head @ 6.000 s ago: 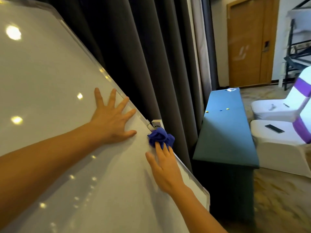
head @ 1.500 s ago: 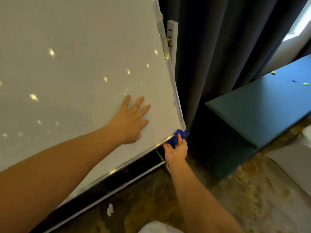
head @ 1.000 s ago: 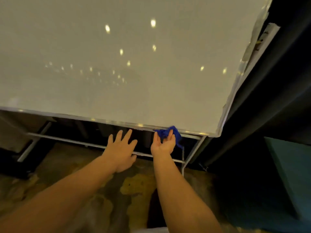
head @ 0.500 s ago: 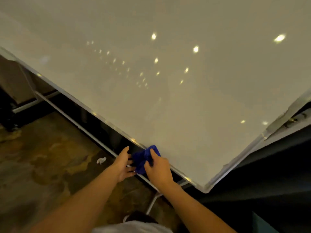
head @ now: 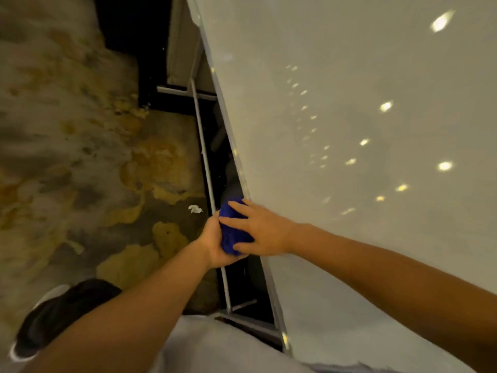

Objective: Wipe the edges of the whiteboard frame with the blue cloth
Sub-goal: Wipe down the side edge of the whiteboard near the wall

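Since half a second ago the view swings hard round, so the board's lower edge now runs from the far top of the picture down to the near bottom, and both hands have slid along it with the cloth. Biggest thing in shot is the whiteboard [head: 363, 157], filling the right side, glossy, dotted with reflected ceiling lights. Left of it lies the patterned carpet floor [head: 80, 157], mottled brown and yellow, blurred by the head turn. Between them runs the frame edge [head: 234, 146], a pale metal strip, and just left of that the stand rail [head: 204, 157] over a dark gap. Near bottom left, a dark shoe [head: 59, 319] with a pale sole. Now the hands: the left hand [head: 215, 246] comes up from below, fingers curled under the blue cloth [head: 234, 230], cupping it. The right hand [head: 261, 232] reaches in from the right, fingers spread and laid over the top of the bundle. The cloth is bunched between both hands, right against the frame edge. Smallest of all, a white paper scrap [head: 195, 209] lies on the floor just left of the rail.
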Tool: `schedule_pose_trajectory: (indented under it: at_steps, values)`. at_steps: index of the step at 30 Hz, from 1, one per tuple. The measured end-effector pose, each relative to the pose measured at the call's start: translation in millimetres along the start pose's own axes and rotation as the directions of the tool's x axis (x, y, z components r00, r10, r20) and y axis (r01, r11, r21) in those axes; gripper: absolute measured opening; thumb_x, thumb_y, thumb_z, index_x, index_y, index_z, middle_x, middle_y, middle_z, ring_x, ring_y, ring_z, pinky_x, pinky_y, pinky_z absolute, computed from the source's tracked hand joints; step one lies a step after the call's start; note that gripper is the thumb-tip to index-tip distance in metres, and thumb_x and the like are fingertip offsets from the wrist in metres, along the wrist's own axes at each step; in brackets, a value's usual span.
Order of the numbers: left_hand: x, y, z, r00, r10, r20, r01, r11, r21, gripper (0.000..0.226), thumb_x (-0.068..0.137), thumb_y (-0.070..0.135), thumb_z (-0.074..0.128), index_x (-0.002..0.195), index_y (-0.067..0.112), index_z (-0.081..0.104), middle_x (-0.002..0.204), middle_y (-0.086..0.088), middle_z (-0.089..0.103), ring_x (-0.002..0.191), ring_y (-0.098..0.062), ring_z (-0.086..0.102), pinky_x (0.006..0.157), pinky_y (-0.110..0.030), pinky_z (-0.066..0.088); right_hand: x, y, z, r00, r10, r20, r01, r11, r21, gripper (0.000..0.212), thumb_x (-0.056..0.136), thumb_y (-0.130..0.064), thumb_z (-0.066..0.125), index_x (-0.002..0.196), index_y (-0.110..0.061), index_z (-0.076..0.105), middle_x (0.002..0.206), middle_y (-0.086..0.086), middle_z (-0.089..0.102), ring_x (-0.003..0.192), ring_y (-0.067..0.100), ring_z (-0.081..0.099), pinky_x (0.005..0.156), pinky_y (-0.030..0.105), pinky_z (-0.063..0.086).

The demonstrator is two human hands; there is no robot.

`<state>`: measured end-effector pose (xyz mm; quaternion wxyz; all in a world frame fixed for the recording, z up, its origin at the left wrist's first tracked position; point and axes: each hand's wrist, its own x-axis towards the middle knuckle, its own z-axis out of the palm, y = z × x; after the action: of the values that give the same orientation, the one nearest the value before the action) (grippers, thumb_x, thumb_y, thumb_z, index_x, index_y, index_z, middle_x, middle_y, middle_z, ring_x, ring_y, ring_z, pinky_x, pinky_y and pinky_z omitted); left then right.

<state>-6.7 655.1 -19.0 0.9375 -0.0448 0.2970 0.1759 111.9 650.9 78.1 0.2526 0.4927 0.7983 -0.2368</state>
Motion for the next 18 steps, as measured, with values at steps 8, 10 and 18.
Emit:
schedule_pose_trajectory:
  at_steps: [8,10,18]
  values:
    - [-46.2,11.7,0.0,0.974,0.143,0.174,-0.141,0.990,-0.019,0.067,0.072,0.068,0.068,0.111,0.015,0.074,0.105,-0.013,0.071,0.079,-0.026,0.067,0.060,-0.034,0.053,5.7,6.2,-72.1,0.998,0.050,-0.030,-0.030,0.877,0.479,0.068,0.071,-0.037,0.087,0.132,-0.036,0.056,0.118,-0.009,0.059,0.095,0.010,0.063,0.065,0.013,0.053]
    - [-55.5,12.7,2.0,0.946,0.241,0.216,-0.262,0.962,0.074,0.057,0.065,0.053,0.083,0.109,0.019,0.075,0.109,-0.010,0.072,0.085,-0.023,0.070,0.066,-0.033,0.055,8.0,10.7,-81.2,0.990,0.143,0.010,-0.114,0.744,0.659,0.075,0.072,-0.029,0.087,0.137,-0.028,0.051,0.117,0.000,0.062,0.096,0.017,0.066,0.067,0.021,0.058]
    - [-84.0,37.2,8.8,0.894,0.444,0.057,-0.423,0.797,0.432,0.052,0.069,0.021,0.086,0.116,0.019,0.066,0.117,-0.010,0.071,0.104,-0.027,0.069,0.077,-0.039,0.058,7.0,7.2,-66.9,0.994,0.109,0.015,-0.036,0.190,0.981,0.044,0.082,-0.015,0.074,0.124,-0.008,0.061,0.119,0.012,0.069,0.109,0.028,0.067,0.085,0.040,0.058]
